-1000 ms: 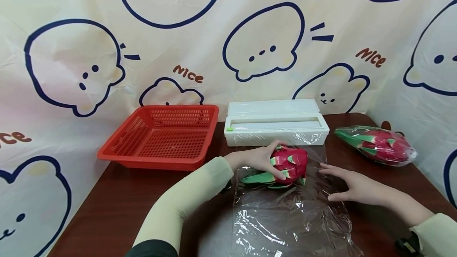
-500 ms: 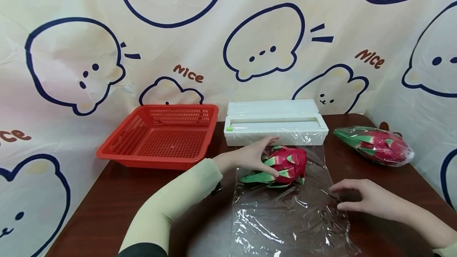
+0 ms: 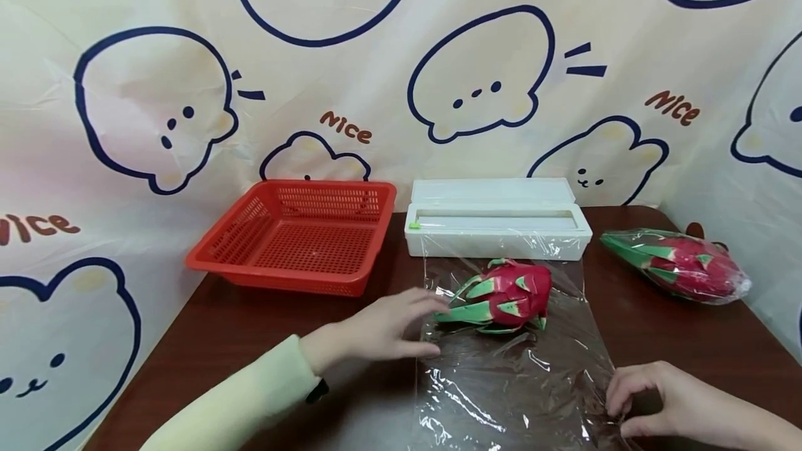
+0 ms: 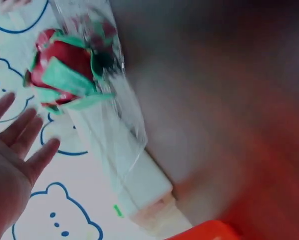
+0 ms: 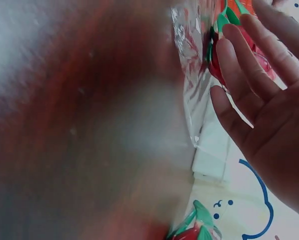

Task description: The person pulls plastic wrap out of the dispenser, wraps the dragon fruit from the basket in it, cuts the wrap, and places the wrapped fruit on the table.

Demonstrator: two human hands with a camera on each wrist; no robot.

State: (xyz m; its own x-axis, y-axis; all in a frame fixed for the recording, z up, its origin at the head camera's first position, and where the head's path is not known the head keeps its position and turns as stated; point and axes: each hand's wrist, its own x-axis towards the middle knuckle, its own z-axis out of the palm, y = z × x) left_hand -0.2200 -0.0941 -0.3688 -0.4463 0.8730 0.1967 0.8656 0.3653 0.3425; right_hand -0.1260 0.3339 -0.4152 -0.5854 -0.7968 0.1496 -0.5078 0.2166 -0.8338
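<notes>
A red dragon fruit (image 3: 516, 296) with green scales lies on its side on a sheet of cling film (image 3: 495, 381). The film runs from a white cling film dispenser (image 3: 501, 243) toward the front of the table. My left hand (image 3: 385, 329) hovers left of the fruit, fingers spread beside its green tip and holding nothing; the left wrist view shows the same hand (image 4: 12, 160) with straight fingers. At the film's front right edge is my right hand (image 3: 667, 399), fingers loosely bent and thumb apart. Those fingers look relaxed in the right wrist view, where the hand (image 5: 269, 95) grips nothing.
A second dragon fruit (image 3: 692, 270), wrapped in clear film, lies at the back right. A red plastic basket (image 3: 294, 277) stands at the back left, beside the dispenser. A patterned cloth (image 3: 476, 89) hangs behind the brown table (image 3: 244, 339).
My left hand has let go of the dragon fruit and drawn back to the left. My right hand has moved down along the film's right edge. The fruit stays on the film.
</notes>
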